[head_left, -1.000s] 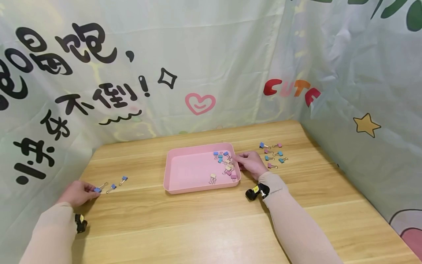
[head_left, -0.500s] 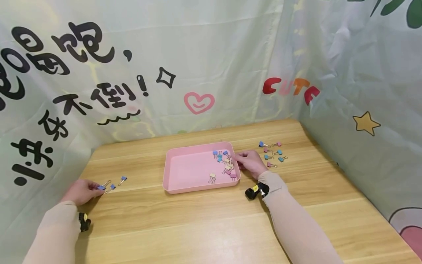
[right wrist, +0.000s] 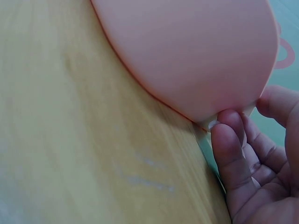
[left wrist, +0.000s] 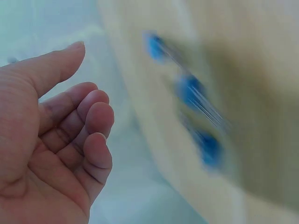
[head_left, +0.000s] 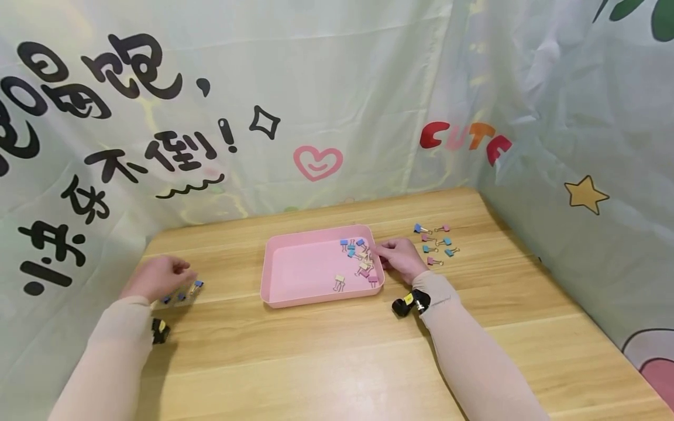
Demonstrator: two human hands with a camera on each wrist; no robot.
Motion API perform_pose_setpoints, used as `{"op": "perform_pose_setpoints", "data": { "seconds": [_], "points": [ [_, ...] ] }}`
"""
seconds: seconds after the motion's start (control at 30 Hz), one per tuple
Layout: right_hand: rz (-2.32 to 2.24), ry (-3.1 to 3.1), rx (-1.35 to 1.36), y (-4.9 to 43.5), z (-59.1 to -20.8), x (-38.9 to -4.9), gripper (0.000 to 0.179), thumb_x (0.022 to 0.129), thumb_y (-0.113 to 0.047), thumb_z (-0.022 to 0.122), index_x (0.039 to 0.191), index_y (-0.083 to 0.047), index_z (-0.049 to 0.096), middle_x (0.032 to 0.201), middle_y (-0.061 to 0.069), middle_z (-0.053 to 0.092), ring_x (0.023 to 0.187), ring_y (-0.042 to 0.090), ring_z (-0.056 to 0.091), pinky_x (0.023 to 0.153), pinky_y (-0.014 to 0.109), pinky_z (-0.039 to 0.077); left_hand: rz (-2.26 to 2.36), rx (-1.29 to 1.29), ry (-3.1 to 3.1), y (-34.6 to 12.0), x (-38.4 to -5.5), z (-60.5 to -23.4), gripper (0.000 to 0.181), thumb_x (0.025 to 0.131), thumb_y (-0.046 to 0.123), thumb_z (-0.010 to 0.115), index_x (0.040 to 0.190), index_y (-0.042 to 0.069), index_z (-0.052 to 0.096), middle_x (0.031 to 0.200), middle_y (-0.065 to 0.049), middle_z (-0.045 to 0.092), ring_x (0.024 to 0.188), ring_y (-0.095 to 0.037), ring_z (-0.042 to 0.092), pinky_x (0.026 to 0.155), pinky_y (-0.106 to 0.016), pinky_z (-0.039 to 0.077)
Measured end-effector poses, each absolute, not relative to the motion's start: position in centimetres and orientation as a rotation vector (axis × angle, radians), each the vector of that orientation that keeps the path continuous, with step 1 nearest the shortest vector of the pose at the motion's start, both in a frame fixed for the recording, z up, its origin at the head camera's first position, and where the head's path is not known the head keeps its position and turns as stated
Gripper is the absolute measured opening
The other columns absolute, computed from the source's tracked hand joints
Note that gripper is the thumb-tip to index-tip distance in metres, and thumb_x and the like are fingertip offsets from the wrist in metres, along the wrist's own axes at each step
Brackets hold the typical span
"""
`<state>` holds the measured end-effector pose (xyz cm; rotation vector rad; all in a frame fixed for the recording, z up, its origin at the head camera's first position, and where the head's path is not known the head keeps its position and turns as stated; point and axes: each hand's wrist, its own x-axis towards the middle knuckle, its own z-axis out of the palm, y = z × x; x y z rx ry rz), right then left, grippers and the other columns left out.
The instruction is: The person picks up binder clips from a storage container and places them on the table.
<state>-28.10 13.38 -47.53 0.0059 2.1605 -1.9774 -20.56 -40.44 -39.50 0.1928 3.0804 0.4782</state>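
Note:
My left hand (head_left: 160,278) hovers above the left part of the table, holding nothing, its fingers loosely curved and the thumb apart. Beneath and beside it lie three blue binder clips (head_left: 198,284), roughly in a row; in the left wrist view these blue clips (left wrist: 190,91) are blurred. My right hand (head_left: 402,259) pinches the right wall of a pink tray (head_left: 295,302). Close up in the right wrist view, thumb and fingers (right wrist: 229,144) meet at the end of the tray wall (right wrist: 187,60). Several blue, teal, cream and pink binder clips (head_left: 339,282) lie in the tray's right half.
Right of the tray, several more binder clips (head_left: 429,249) in blue, pink and teal lie in two loose columns. A printed cloth (head_left: 368,88) hangs behind and along both sides of the wooden table (head_left: 295,362).
My left hand has let go of a blue binder clip, now lying in line beside the other two, and has risen away from the table. The right hand stays at the tray.

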Motion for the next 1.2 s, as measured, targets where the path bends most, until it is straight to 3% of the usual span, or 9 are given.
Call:
{"op": "perform_pose_setpoints", "data": {
  "seconds": [0.2, 0.47, 0.9, 1.2],
  "points": [
    [-1.972, 2.168, 0.013, 13.4, -47.6, -28.2, 0.033, 0.09, -0.02, 0.069, 0.109, 0.008, 0.065, 0.095, 0.016, 0.068, 0.072, 0.019, 0.066, 0.066, 0.032, 0.056, 0.552, 0.337, 3.041, -33.5, -23.8, -37.4, 0.05, 0.089, 0.036, 0.068, 0.118, -0.005, 0.064, 0.108, -0.021, 0.067, 0.097, -0.031, 0.063, 0.084, -0.049, 0.05],
    [-1.988, 2.149, 0.004, 13.4, -47.5, -28.1, 0.035, 0.09, -0.02, 0.069, 0.109, 0.008, 0.065, 0.094, 0.018, 0.068, 0.07, 0.019, 0.065, 0.065, 0.032, 0.056, 0.529, 0.557, 3.007, -24.2, -27.3, -36.6, 0.039, 0.086, 0.027, 0.072, 0.111, -0.002, 0.069, 0.099, -0.013, 0.07, 0.089, -0.024, 0.065, 0.082, -0.043, 0.051],
    [-1.976, 2.142, 0.025, 13.4, -47.1, -27.9, 0.033, 0.09, -0.021, 0.069, 0.108, 0.007, 0.066, 0.095, 0.018, 0.068, 0.071, 0.019, 0.065, 0.065, 0.031, 0.056, 0.539, 0.705, 2.841, -13.2, -28.3, -37.3, 0.035, 0.085, 0.027, 0.075, 0.113, 0.006, 0.071, 0.087, 0.001, 0.065, 0.081, -0.017, 0.056, 0.076, -0.031, 0.049],
    [-1.988, 2.142, 0.014, 13.4, -47.3, -28.0, 0.033, 0.09, -0.018, 0.068, 0.11, 0.008, 0.065, 0.096, 0.018, 0.068, 0.07, 0.018, 0.065, 0.066, 0.03, 0.056, 0.37, 0.981, 2.719, -8.5, -28.6, -39.1, 0.027, 0.083, 0.027, 0.076, 0.103, 0.009, 0.074, 0.078, 0.004, 0.062, 0.073, -0.013, 0.055, 0.069, -0.026, 0.046]
  ]
}}
